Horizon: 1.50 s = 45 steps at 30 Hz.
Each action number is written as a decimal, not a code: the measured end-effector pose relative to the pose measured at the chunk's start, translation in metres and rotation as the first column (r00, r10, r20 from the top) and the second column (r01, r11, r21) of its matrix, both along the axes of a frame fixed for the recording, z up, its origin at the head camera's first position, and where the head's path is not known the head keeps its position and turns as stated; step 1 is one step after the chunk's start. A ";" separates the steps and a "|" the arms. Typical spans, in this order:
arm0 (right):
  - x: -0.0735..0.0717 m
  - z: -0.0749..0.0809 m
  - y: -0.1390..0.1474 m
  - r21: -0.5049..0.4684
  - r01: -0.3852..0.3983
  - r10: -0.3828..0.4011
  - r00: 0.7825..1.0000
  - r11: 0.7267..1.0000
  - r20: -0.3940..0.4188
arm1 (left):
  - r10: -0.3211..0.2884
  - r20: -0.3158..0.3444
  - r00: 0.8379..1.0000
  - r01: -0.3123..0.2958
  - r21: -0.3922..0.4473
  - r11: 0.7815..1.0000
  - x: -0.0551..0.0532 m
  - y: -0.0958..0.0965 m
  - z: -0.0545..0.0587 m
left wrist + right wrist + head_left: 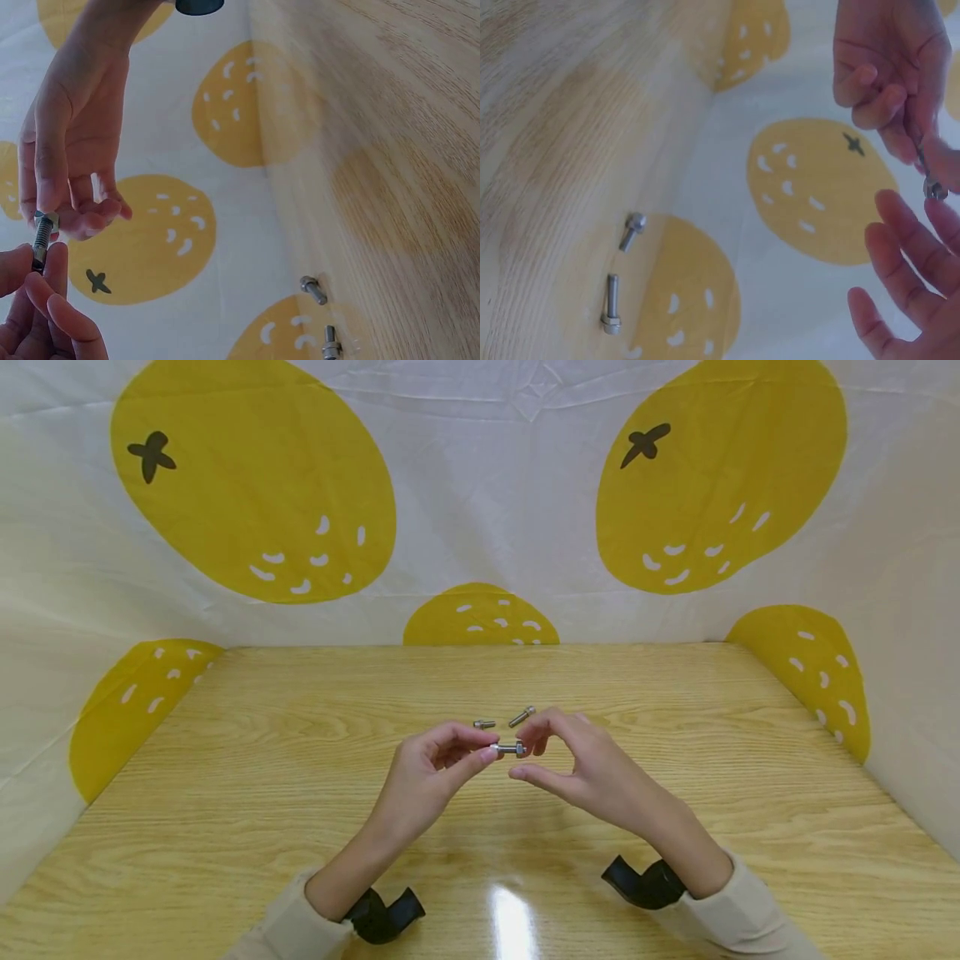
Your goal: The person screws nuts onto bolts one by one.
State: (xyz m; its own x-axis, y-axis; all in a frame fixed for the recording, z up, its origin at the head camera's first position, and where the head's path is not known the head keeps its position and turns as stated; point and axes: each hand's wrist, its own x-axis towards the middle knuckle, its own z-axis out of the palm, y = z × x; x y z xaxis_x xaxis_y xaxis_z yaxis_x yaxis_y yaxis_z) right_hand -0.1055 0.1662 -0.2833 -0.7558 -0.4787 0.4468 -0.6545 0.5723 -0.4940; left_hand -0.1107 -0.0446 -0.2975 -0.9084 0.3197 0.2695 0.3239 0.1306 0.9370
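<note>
Between thumb and fingertips my left hand (423, 777) pinches one end of a metal bolt (507, 749), holding it above the table. A hex nut (520, 748) sits on the bolt's far end, with bare thread showing between it and the left fingertips (56, 259). Close to the nut, my right hand (600, 768) is curved with thumb and fingers spread apart. Its fingers are beside the nut; whether one touches it I cannot tell. The bolt end under the left fingertips is partly hidden.
Behind the hands, two more bolts lie on the wooden table (300, 702): a left one (484, 724) and a right one (522, 717). In the right wrist view, one bolt (611, 304) has a nut near its head. A white cloth (495, 510) with yellow fruit prints encloses the table's back and sides.
</note>
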 end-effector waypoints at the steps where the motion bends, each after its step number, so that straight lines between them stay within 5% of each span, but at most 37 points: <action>1: 0.000 -0.001 0.000 -0.001 -0.015 0.015 0.999 1.000 -0.033 | 0.000 0.002 1.000 0.000 0.001 1.000 0.000 0.000 0.000; 5: -0.002 -0.003 0.000 -0.009 -0.048 0.046 0.992 0.999 -0.116 | -0.003 0.011 1.000 0.003 0.008 1.000 0.001 0.001 0.001; 14: -0.006 -0.008 0.000 -0.021 -0.089 0.084 0.982 0.996 -0.168 | -0.014 0.006 1.000 0.014 0.016 1.000 0.003 0.002 0.003; 25: -0.002 -0.005 0.000 -0.019 -0.005 0.004 0.999 1.000 -0.044 | -0.006 0.023 1.000 0.006 0.017 1.000 0.002 0.002 0.002; 35: -0.004 -0.008 0.001 -0.037 -0.108 0.099 0.978 0.994 -0.186 | -0.003 0.021 1.000 0.003 0.008 1.000 0.001 0.001 0.002; 45: -0.003 -0.007 -0.002 -0.021 -0.059 0.057 0.992 0.998 -0.114 | -0.015 0.012 1.000 0.014 0.021 1.000 0.002 0.002 0.003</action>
